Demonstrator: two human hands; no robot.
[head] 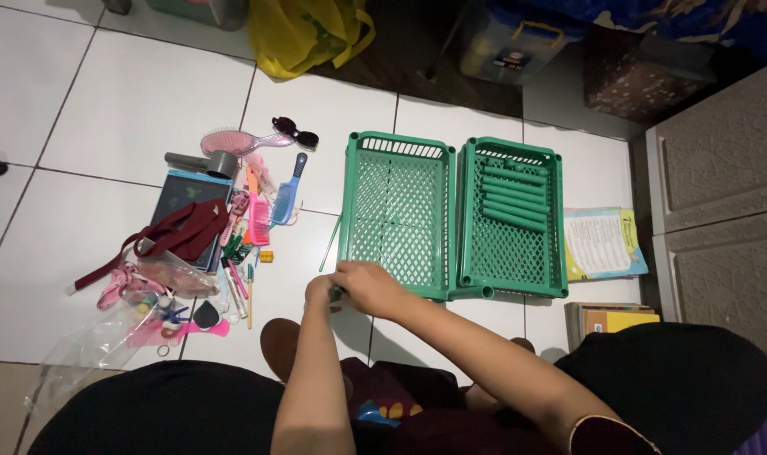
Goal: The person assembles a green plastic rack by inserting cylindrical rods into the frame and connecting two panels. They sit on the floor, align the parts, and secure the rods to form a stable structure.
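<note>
Green plastic is where the action is: the near green tray [398,215] lies flat on the white tiled floor [147,101], and both hands meet at its front-left corner. Right hand [368,286] curls closed over that corner, fingers wrapped on the rim; left hand [319,291] is tucked against it, pinched on something small and dark, exactly what I can't tell. Touching the first tray's right side sits a second green tray [512,221] loaded with green tubes [513,195]. Off towards the floor's left edge: pink hairbrush [232,141], blue comb [287,190], sunglasses [295,131]. Books [604,244] on the right.
</note>
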